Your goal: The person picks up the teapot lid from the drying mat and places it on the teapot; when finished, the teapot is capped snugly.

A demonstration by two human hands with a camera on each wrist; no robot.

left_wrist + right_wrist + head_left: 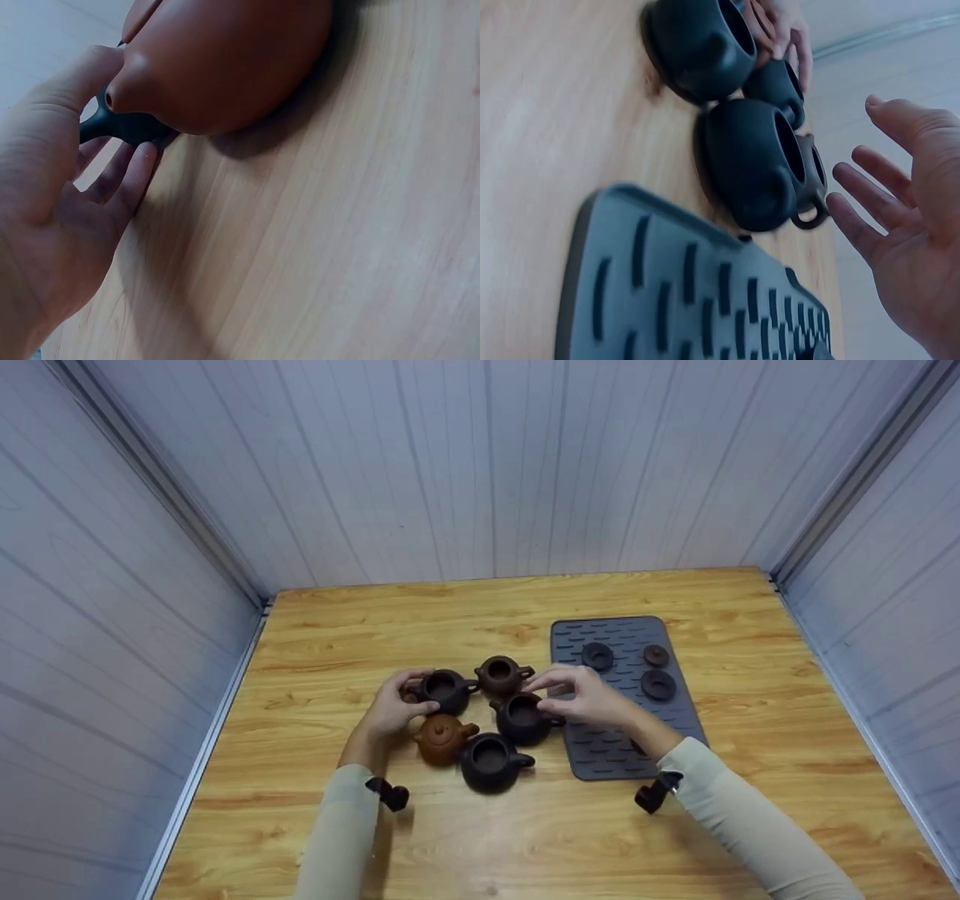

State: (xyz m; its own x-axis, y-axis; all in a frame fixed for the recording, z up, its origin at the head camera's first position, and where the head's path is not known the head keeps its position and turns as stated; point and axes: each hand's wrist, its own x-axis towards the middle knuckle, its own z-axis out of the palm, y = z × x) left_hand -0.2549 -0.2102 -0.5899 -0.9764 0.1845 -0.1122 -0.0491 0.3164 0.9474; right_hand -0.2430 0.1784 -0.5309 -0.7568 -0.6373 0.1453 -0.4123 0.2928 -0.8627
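Note:
My left hand [391, 706] holds a dark lidless teapot [454, 701] from its left side, thumb at the front and fingers behind. In the left wrist view, an orange-brown teapot [232, 60] fills the foreground, its spout beside my thumb, and partly hides the dark one. That teapot wears its lid. My right hand [589, 701] is above the handle side of a black lidless teapot [523, 731]. Its fingers [874, 191] are spread and relaxed with nothing between them in the right wrist view. A smaller brown lidless teapot [501, 684] stands behind, and another black one [487, 780] in front.
To the right lies a grey ridged mat [611, 761], partly under my right forearm. On it are two dark ring-like lids [598, 657] and a small brown lid [656, 655]. Pale panel walls [480, 472] border the wooden table [375, 622] at the back and sides.

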